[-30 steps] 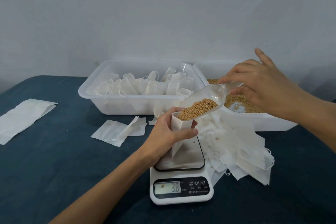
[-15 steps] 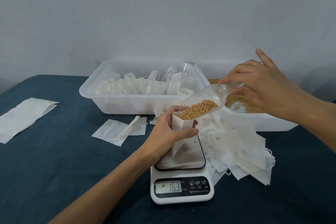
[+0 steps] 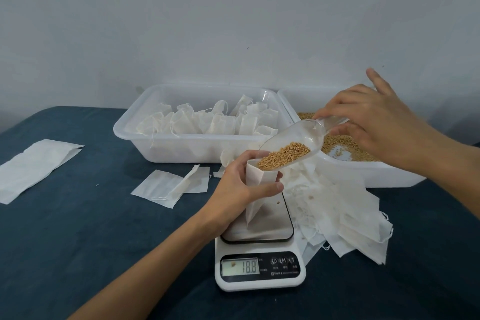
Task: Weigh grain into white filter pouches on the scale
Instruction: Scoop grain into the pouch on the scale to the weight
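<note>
the dark blue surface carries two white plastic tubs at the back: the left tub stands full of filled pouches, the right tub holds loose grain. a heap of flat empty pouches lies just right of the white scale, whose display reads 18.8. the left hand grips an open filter pouch standing on the scale's plate. the right hand pinches the handle of a clear scoop, tilted down with its grain at the pouch mouth.
</note>
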The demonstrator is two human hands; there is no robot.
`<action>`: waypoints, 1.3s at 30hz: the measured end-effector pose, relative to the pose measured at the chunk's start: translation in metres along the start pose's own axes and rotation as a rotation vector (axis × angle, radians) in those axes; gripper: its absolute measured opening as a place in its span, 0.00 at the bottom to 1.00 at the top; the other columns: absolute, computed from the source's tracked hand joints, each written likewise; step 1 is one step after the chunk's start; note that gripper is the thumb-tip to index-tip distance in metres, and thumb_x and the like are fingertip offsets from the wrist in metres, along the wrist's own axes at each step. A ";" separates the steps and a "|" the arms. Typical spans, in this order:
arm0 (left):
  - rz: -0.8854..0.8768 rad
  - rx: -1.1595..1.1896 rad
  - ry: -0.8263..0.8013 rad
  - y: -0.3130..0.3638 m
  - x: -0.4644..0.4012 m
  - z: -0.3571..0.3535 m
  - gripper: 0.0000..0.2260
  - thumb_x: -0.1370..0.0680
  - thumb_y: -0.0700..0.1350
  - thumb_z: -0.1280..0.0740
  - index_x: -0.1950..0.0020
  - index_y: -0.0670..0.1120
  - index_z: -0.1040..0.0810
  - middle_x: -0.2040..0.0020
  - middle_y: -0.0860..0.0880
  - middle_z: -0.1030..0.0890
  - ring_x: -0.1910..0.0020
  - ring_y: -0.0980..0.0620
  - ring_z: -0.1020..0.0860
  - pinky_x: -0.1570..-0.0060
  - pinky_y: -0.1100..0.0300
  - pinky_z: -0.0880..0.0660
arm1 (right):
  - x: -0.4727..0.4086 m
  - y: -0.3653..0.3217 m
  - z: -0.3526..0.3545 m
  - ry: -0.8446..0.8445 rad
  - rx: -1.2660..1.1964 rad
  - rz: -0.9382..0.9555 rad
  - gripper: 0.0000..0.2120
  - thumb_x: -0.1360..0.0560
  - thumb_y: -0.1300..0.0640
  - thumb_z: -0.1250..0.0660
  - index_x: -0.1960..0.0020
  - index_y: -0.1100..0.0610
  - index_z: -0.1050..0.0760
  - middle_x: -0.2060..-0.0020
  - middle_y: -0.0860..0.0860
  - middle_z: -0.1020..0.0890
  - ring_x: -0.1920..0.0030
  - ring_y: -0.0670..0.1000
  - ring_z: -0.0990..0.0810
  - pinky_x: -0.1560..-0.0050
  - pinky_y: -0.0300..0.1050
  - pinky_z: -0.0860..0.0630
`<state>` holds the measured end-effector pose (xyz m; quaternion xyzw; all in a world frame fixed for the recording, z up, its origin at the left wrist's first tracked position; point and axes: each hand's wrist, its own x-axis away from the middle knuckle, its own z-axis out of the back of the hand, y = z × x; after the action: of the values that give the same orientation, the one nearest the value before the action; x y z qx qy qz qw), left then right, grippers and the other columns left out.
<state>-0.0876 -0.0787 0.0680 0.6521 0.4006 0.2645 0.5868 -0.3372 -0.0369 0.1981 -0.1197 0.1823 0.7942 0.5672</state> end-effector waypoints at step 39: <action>-0.003 -0.001 -0.001 -0.002 -0.001 0.001 0.26 0.26 0.34 0.22 0.31 0.48 0.25 0.44 0.43 0.13 0.44 0.47 0.15 0.46 0.62 0.21 | 0.000 0.002 -0.002 0.024 0.010 0.004 0.16 0.24 0.59 0.29 0.37 0.51 0.19 0.50 0.49 0.18 0.39 0.57 0.23 0.21 0.63 0.57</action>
<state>-0.0877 -0.0805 0.0656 0.6514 0.4010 0.2634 0.5878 -0.3397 -0.0382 0.1968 -0.1260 0.1930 0.7929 0.5641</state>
